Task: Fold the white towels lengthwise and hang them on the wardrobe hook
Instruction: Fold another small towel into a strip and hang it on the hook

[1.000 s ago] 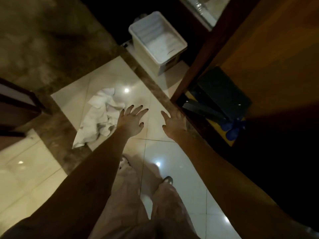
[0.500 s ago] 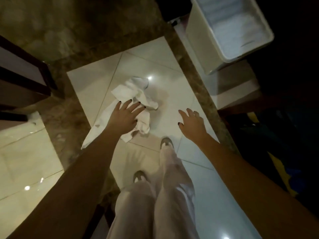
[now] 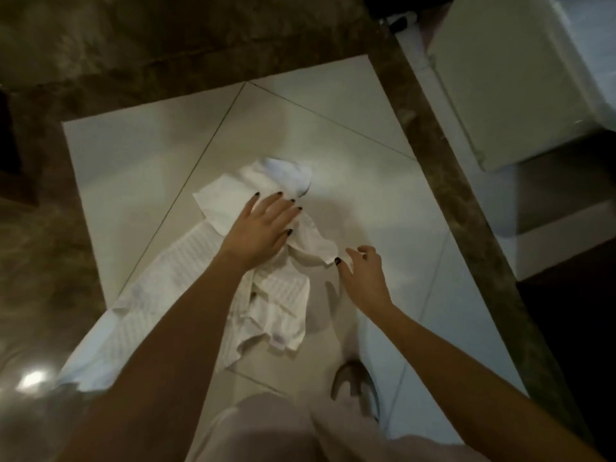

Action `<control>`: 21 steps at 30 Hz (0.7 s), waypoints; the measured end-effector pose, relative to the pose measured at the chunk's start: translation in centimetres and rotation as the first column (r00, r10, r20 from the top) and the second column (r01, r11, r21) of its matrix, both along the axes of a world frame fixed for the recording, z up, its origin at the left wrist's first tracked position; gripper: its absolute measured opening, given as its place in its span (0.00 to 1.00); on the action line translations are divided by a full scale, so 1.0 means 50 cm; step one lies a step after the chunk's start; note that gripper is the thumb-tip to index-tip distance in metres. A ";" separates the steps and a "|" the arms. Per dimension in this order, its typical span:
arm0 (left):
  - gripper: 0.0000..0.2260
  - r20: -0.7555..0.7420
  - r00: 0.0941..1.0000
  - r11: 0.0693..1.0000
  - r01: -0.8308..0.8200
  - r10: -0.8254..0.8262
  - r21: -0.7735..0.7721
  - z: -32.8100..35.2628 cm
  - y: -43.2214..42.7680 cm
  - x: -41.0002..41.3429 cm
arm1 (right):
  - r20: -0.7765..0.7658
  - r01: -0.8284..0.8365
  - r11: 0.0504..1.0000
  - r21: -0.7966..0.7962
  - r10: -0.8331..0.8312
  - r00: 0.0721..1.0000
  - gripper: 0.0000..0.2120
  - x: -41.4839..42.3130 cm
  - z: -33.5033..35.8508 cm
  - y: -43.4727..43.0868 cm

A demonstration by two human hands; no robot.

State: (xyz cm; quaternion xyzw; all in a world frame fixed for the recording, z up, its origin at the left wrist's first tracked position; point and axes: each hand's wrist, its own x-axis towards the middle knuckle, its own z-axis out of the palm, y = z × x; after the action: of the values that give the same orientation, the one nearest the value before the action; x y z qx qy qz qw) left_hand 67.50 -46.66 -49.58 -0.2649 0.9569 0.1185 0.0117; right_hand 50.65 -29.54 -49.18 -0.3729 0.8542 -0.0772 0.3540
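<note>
Crumpled white towels [image 3: 276, 305] on the floor [image 3: 350, 135]; left hand [image 3: 261, 228] spread over the heap, right hand [image 3: 365, 273] loosely curled beside a corner, holding nothing. Risk: grabbing a bunched layer instead of an edge, so the fold comes crooked. Wardrobe hook out of view; towel count unclear under the forearm [image 3: 186, 328].

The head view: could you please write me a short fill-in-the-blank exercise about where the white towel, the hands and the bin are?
1. The white towel lies crumpled on the tiled ____.
2. The left hand lies flat on top of the ____.
3. The white bin stands to the ____ of the towel.

Missing words: floor; towel; right.
</note>
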 end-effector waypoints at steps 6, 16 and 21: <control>0.21 0.165 0.954 0.966 0.258 -0.251 -0.025 -0.108 -0.014 -0.108 | 0.056 0.000 0.994 -0.112 0.007 0.998 0.15 -0.006 -0.104 -0.047; 0.14 0.181 0.949 0.966 0.248 -0.257 0.073 -0.091 0.000 -0.117 | 0.158 0.136 0.911 -0.390 -0.079 0.984 0.07 -0.017 -0.077 -0.039; 0.07 0.065 0.986 0.982 0.148 -0.156 0.117 0.050 0.043 -0.137 | 0.255 0.297 0.868 -0.398 -0.206 0.945 0.07 -0.024 0.074 -0.013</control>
State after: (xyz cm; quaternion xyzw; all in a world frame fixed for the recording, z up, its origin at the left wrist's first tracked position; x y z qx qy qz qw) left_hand 60.67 -44.53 -47.07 -0.1941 0.9651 0.1607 0.0709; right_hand 49.44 -30.20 -45.49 -0.3169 0.8162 -0.3476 0.3355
